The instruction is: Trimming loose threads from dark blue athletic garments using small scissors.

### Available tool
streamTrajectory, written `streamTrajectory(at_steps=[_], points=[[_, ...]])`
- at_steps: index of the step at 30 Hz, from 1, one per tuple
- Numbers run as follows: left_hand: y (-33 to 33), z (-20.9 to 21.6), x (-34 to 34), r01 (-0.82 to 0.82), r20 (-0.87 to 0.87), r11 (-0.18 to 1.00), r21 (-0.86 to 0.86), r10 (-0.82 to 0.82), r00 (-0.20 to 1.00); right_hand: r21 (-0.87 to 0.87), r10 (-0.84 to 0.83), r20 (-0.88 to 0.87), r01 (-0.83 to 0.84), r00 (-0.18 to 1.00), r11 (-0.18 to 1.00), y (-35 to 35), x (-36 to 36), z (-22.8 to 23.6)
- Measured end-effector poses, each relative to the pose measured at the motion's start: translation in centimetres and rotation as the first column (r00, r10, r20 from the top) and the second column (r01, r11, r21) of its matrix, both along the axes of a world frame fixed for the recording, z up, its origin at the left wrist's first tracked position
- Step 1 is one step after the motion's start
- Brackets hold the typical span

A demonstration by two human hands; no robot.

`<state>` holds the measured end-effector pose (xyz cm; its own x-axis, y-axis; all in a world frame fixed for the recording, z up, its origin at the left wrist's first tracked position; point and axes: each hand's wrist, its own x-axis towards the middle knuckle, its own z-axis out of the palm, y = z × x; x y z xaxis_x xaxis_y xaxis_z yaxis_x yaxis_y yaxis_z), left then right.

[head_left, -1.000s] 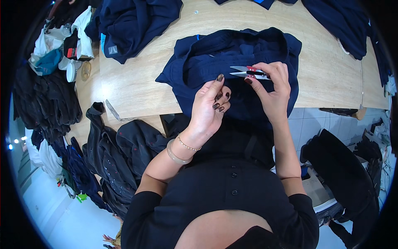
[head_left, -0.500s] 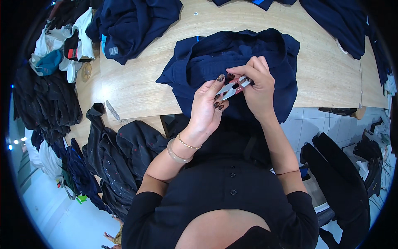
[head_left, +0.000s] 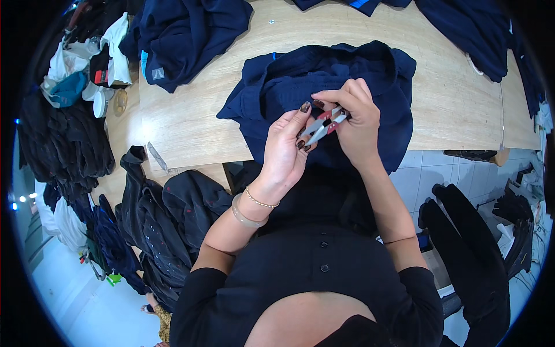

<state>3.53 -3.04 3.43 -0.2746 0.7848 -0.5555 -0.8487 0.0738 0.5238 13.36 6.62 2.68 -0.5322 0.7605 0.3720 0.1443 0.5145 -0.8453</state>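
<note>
Both my hands come together over a dark navy garment (head_left: 324, 75) with a gathered waistband, spread on the table's near part. Between them is a pair of grey and red thread snips (head_left: 325, 122), tilted. My left hand (head_left: 286, 144) pinches their lower left end between thumb and fingers. At the upper right end, my right hand (head_left: 359, 118) has its fingers curled round the snips, its thumb and forefinger extended toward the left thumb. Part of the snips is hidden by the fingers.
More navy garments (head_left: 191, 40) lie at the table's far left and far right (head_left: 468, 34). Dark clothes (head_left: 191, 199) drape over the near left edge, beside a clear flat piece (head_left: 157, 156). Black clothing (head_left: 468, 254) hangs at the lower right. Another person's sleeve (head_left: 163, 321) shows at lower left.
The snips have turned slightly between my hands, and their red parts show more now. Both hands have shifted only a little. At the lower left, the other person's arm has moved.
</note>
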Motion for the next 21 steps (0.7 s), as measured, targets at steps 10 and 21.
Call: streamTrajectory(at_steps=[10, 21], points=[[-0.1, -0.1, -0.8, -0.006, -0.023, 1.0, -0.006, 0.006, 1.0, -0.745, -0.18, -0.493, -0.307, 0.851, 0.592, 1.3, 2.1, -0.2], [-0.2, 0.3, -0.9, -0.049, -0.023, 0.998, 0.038, 0.05, 0.999, -0.261, -0.15, -0.061, 0.13, 0.987, 0.957, 2.2, 4.4, -0.1]])
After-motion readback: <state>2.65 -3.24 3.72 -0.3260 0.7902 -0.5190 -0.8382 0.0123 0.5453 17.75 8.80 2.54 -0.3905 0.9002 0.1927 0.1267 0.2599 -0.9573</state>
